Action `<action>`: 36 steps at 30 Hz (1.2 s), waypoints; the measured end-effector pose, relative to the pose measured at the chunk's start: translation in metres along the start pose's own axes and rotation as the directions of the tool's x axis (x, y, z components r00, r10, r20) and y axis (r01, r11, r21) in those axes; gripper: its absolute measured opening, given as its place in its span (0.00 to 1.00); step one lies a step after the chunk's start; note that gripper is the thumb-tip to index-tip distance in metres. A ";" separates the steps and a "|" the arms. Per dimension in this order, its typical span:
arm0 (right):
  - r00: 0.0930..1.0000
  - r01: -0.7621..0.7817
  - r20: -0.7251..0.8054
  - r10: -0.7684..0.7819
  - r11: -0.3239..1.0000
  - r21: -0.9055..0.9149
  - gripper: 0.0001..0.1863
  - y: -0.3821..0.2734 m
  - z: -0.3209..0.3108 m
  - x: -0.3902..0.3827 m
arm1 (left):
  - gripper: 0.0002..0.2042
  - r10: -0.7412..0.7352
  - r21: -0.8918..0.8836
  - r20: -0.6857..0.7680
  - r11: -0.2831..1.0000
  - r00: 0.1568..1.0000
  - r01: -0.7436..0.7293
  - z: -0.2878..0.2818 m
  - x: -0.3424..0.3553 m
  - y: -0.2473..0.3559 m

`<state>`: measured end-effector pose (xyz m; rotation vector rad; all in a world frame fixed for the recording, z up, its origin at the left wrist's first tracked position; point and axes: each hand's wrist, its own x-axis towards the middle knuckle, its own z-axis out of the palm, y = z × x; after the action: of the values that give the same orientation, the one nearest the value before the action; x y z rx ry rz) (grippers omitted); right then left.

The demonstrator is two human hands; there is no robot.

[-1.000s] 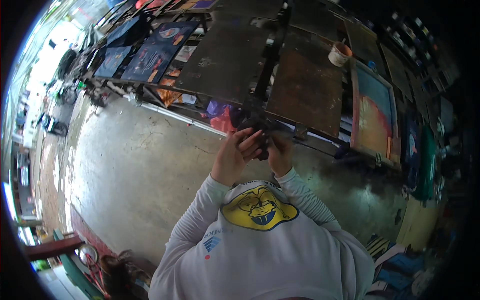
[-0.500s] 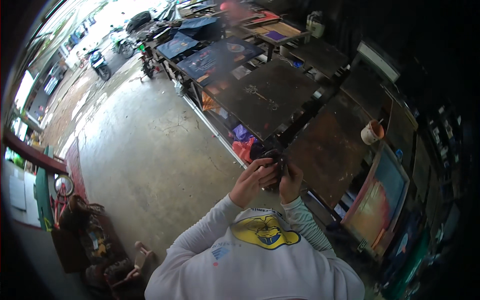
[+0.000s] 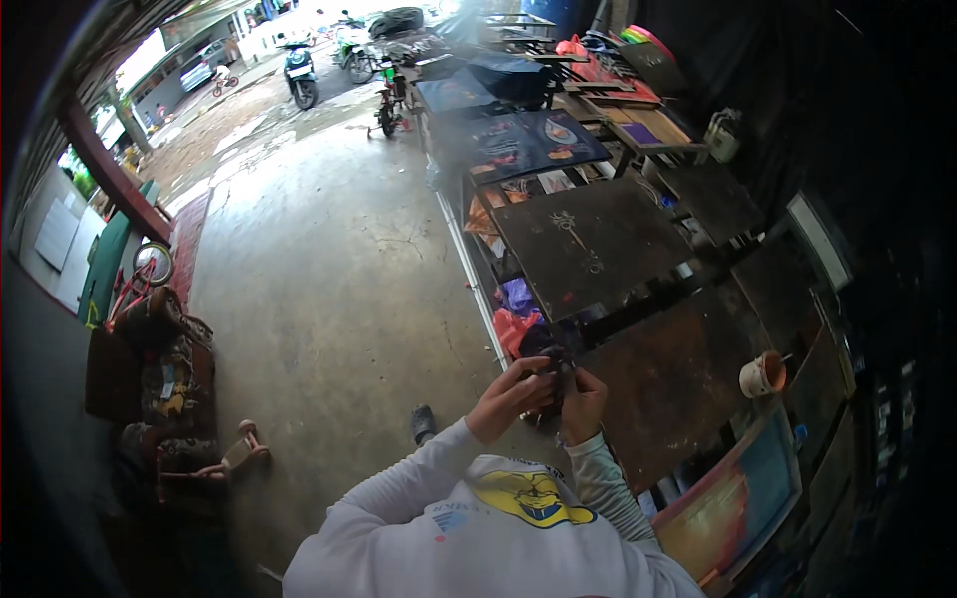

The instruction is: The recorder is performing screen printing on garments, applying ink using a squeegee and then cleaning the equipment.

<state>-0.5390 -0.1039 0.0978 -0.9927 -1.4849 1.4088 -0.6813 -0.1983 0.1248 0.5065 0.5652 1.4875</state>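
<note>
Dark, soft-edged and too murky to identify, an item (image 3: 558,357) sits in front of the chest, gripped between the bent fingers of the left hand (image 3: 510,401) and right hand (image 3: 583,407), drawn close together. Wrinkled pale sleeves (image 3: 424,468) converge toward it. Beside them are a flat, scuffed brown board (image 3: 663,374), crumpled red plastic (image 3: 512,330) and smooth grey concrete (image 3: 329,279).

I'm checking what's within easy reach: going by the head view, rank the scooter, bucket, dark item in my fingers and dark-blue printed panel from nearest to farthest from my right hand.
1. Dark item: at the right hand's fingertips.
2. Bucket: off to the right.
3. Printed panel: ahead.
4. Scooter: farthest, ahead and left.
</note>
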 end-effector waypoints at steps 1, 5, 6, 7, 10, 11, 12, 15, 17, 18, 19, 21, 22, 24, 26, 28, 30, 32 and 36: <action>1.000 0.002 0.016 -0.002 1.000 0.000 0.12 0.004 -0.002 0.005 | 0.26 -0.003 0.024 -0.020 1.000 1.000 0.003 0.001 0.002 0.000; 0.999 0.052 -0.014 -0.053 0.997 -0.063 0.15 0.005 -0.007 0.018 | 0.28 0.039 0.127 -0.031 0.991 0.999 -0.034 0.017 0.002 0.004; 0.998 0.048 -0.035 -0.050 0.997 -0.052 0.14 0.010 -0.008 0.026 | 0.28 0.037 0.124 -0.029 0.992 0.999 -0.033 0.017 0.002 0.009; 0.998 0.047 -0.039 -0.049 0.997 -0.056 0.14 0.015 -0.008 0.032 | 0.29 0.048 0.098 0.002 0.994 0.999 -0.048 0.014 -0.001 0.015; 0.994 -0.010 -0.111 0.016 0.998 0.055 0.13 0.019 -0.004 0.060 | 0.28 0.111 0.025 0.069 0.993 0.991 -0.113 -0.012 0.005 0.029; 0.993 -0.060 -0.093 0.071 0.991 0.122 0.13 0.017 -0.001 0.066 | 0.27 0.149 0.006 0.031 0.989 0.988 -0.150 -0.023 0.006 0.036; 0.989 -0.114 -0.075 0.130 0.976 0.187 0.13 0.015 0.003 0.066 | 0.27 0.181 -0.014 -0.011 0.983 0.983 -0.182 -0.028 0.004 0.044; 0.993 -0.111 -0.001 0.115 0.962 0.249 0.12 -0.015 0.032 0.065 | 0.30 0.183 -0.015 -0.072 0.983 0.981 -0.184 -0.042 0.001 0.064; 0.995 -0.104 0.025 0.101 0.975 0.198 0.11 -0.006 0.047 0.061 | 0.31 0.184 0.034 -0.051 0.983 0.982 -0.182 -0.050 0.008 0.079; 0.993 -0.102 0.068 0.093 0.985 0.141 0.11 -0.016 0.062 0.062 | 0.30 0.155 0.044 0.000 0.987 0.988 -0.155 -0.053 0.009 0.083; 0.984 -0.148 0.122 0.132 0.979 0.140 0.11 -0.030 0.074 0.056 | 0.28 0.124 0.057 0.053 0.990 0.991 -0.127 -0.056 0.009 0.086; 0.994 -0.098 0.061 0.089 0.980 0.171 0.11 -0.025 0.095 0.056 | 0.28 0.058 0.070 0.113 0.995 0.992 -0.066 -0.058 0.015 0.101; 0.998 -0.059 0.013 0.058 0.979 0.196 0.13 -0.024 0.102 0.059 | 0.28 0.046 0.091 0.125 0.994 0.991 -0.058 -0.058 0.020 0.111; 1.000 -0.030 0.001 0.030 0.979 0.202 0.14 -0.036 0.114 0.065 | 0.27 0.027 0.114 0.135 0.993 0.991 -0.042 -0.066 0.025 0.126; 0.995 -0.092 0.048 0.085 0.978 0.188 0.14 -0.051 0.126 0.069 | 0.27 -0.031 0.107 0.169 0.994 0.985 0.013 -0.078 0.033 0.139; 0.994 -0.104 -0.004 0.107 0.969 0.226 0.14 -0.049 0.143 0.074 | 0.29 -0.058 0.149 0.165 0.988 0.985 0.033 -0.086 0.037 0.152; 0.989 -0.118 -0.052 0.136 0.960 0.255 0.14 -0.045 0.156 0.079 | 0.32 -0.082 0.181 0.159 0.982 0.984 0.052 -0.091 0.042 0.162; 0.982 0.035 -0.189 0.006 0.976 0.213 0.15 -0.030 0.172 0.093 | 0.30 -0.057 0.294 0.192 0.956 0.980 -0.002 -0.096 0.050 0.177; 0.958 0.065 -0.285 -0.030 0.991 0.116 0.15 -0.014 0.191 0.094 | 0.28 -0.127 0.181 0.207 0.979 0.970 0.090 -0.122 0.054 0.176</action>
<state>-0.7510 -0.0796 0.1141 -1.0255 -1.1885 1.2502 -0.8944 -0.1429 0.1402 0.7510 0.5411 1.2658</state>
